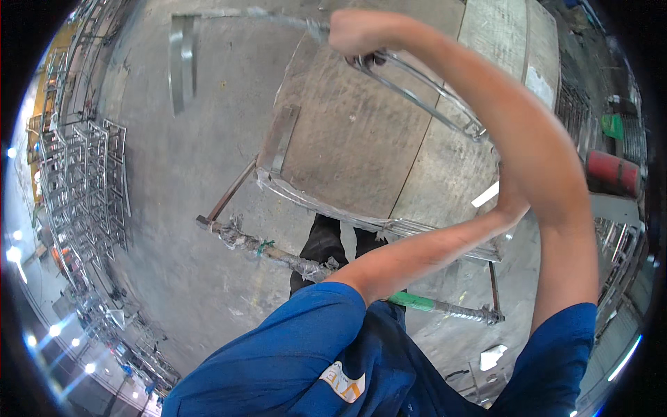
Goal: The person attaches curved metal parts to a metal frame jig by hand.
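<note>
Frame (415,99), bright metal tube: one piece, up over the far part of the worktable (347,139), slanting from the right hand (356,33) back toward the right forearm. Flat strip (177,69), metal: one, hanging at the far left end of a bar that runs out from the same hand; whether joined to the frame, blur leaves unclear.

Handling, as judged: a turn or shift of the frame above the board. Best done with a hold at both ends, a slow swing, the long left end kept level and clear of the table edge, and crossed arms undone before any lowering.

Right arm: raised at far right, elbow bent, forearm sweeping across to the upper left; fingers curled tight round the metal at the top.

Left arm: reaching rightward, low over the near edge, crossing beneath the right. Left hand (513,194): mostly hidden behind the right arm; finger state and hold cannot be told.
</note>
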`<state>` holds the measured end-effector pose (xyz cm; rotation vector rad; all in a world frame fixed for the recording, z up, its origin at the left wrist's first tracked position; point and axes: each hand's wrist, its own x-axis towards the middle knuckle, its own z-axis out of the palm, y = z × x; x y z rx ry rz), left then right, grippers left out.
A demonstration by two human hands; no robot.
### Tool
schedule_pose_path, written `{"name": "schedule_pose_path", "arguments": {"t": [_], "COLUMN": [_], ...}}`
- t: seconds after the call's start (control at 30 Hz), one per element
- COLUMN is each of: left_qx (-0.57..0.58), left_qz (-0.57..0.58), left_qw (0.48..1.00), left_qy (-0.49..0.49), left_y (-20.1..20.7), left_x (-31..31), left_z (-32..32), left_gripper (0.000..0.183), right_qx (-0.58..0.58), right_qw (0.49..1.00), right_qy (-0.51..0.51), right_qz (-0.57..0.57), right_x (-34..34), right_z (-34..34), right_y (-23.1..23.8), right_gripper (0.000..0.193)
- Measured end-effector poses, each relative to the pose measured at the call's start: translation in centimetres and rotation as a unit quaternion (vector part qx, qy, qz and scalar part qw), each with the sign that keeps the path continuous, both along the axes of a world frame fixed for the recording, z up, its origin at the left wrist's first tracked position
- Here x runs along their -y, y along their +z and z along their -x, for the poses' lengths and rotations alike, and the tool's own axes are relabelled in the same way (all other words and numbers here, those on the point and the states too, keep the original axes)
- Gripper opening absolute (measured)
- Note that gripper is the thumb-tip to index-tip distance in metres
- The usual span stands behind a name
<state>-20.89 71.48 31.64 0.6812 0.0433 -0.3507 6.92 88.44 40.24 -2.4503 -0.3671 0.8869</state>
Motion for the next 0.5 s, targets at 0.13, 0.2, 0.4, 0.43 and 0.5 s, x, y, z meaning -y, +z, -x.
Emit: {"name": "schedule_pose_path", "arguments": {"t": [0.13, 0.2, 0.4, 0.43, 0.5], "left_qx": [-0.027, -0.042, -0.082, -0.089, -0.103], "left_qz": [-0.092, -0.152, -0.331, -0.360, -0.418], "left_qw": [0.994, 0.985, 0.926, 0.911, 0.879], "left_qy": [-0.043, -0.075, -0.165, -0.178, -0.205], "left_y": [-0.9, -1.3, -2.3, -2.4, -2.7], "left_x": [-0.1, 0.0, -1.0, -1.4, -2.3], "left_z": [0.0, 0.2, -0.5, -0.7, -1.0], "left_gripper": [0.042, 0.045, 0.054, 0.056, 0.060], "right_qx": [-0.049, -0.082, -0.161, -0.162, -0.168], "right_qw": [0.998, 0.996, 0.986, 0.985, 0.984], "right_qy": [0.029, 0.036, 0.052, 0.055, 0.063], "right_qz": [-0.024, -0.009, 0.007, 0.005, 0.003], "right_x": [-1.2, -2.1, -3.2, -3.2, -3.3], "right_z": [2.2, 2.4, 3.6, 3.8, 4.1], "right_y": [-4.2, -6.7, -14.1, -14.5, -15.4], "right_gripper": [0.025, 0.027, 0.030, 0.030, 0.029]}}
